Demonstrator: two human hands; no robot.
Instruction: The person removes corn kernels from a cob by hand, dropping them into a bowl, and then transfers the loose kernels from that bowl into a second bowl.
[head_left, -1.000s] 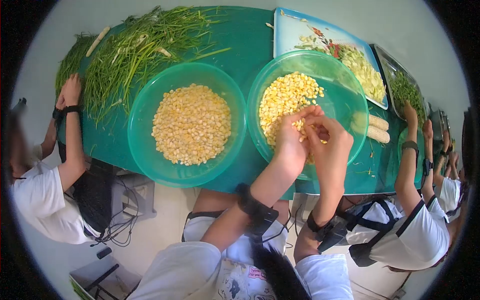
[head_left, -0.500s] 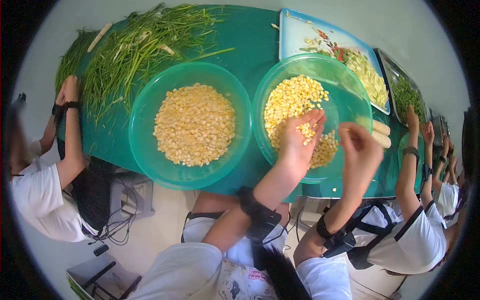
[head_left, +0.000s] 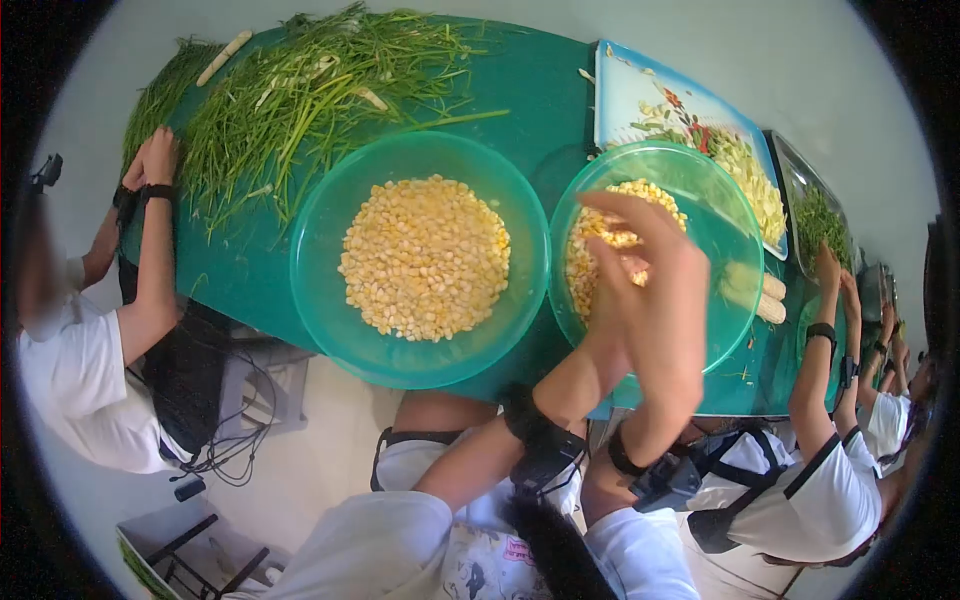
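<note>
1. My right hand (head_left: 668, 300) is raised over the near half of the right bowl (head_left: 715, 215), its forearm reaching up across the worktop's (head_left: 535, 80) near edge. The thumb and fingers stretch forward and left, spread apart with a gap between them.
2. My left hand (head_left: 600, 335) is lower, behind the right one as I look down, so most of it is hidden. Its forearm slants in from the left, and I cannot tell how its fingers stand or whether they hold anything. In view the two wrists nearly cross; I cannot tell whether they touch.
3. Each of my wrists wears a black band, the left one (head_left: 525, 415) and the right one (head_left: 655, 475) both just off the worktop's near edge.
4. The kernels (head_left: 583, 262) lie in the right bowl, mostly towards its left and far side, beyond and to the left of my hands. My right hand's fingers cover part of them.
5. Left of my hands, by the near edge, the left bowl (head_left: 420, 376) holds a broad layer of corn (head_left: 425, 260).
6. Right of the right bowl, just beside it, lie pale cobs (head_left: 770, 308).
7. Greens (head_left: 310, 110) spread over the worktop's far left corner; a tray (head_left: 640, 85) stands by the far edge, behind the right bowl.
</note>
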